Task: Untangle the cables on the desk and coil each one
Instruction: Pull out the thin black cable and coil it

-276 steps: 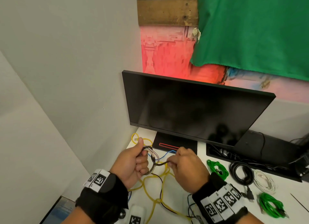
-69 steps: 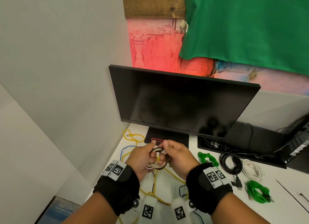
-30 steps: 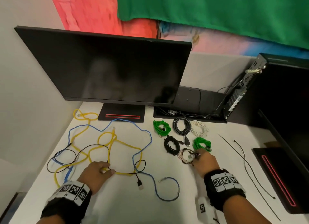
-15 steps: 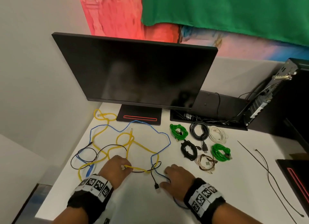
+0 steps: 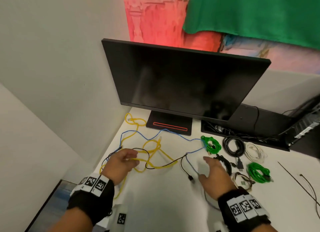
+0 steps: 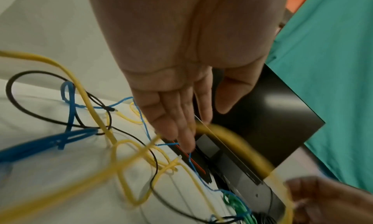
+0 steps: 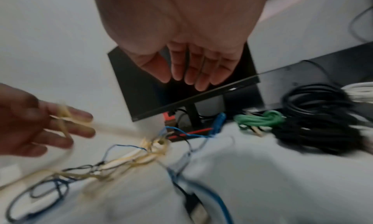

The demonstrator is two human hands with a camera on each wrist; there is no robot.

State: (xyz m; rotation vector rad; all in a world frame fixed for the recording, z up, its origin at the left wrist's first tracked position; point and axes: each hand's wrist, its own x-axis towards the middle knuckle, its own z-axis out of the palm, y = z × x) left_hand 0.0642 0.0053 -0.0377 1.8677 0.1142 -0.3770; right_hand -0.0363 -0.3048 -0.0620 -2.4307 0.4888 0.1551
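A long yellow cable (image 5: 166, 165), a blue cable (image 5: 152, 136) and a thin black cable (image 5: 181, 164) lie tangled together on the white desk (image 5: 164, 197). My left hand (image 5: 129, 158) is over the tangle's left side. Its fingers (image 6: 181, 128) are straight and the thumb is apart, and the yellow cable (image 6: 232, 135) hangs across the fingertips, blurred. My right hand (image 5: 207, 167) hovers flat above the blue cable's right part. Its fingers (image 7: 189, 71) are straight and hold nothing. The black cable's plug (image 5: 190, 178) lies beside it.
Coiled cables lie to the right: two green ones (image 5: 212, 145) (image 5: 258, 173), a black one (image 5: 233, 145), a white one (image 5: 255, 152), a small black one (image 5: 225, 162) and a braided one (image 5: 242, 179). A monitor (image 5: 181, 86) stands behind, and thin ties (image 5: 294, 178) lie far right.
My right hand set the braided coil down by the other coils, came to the tangle and now hovers flat. My left hand has gone from pinching the yellow cable to straight fingers under it.
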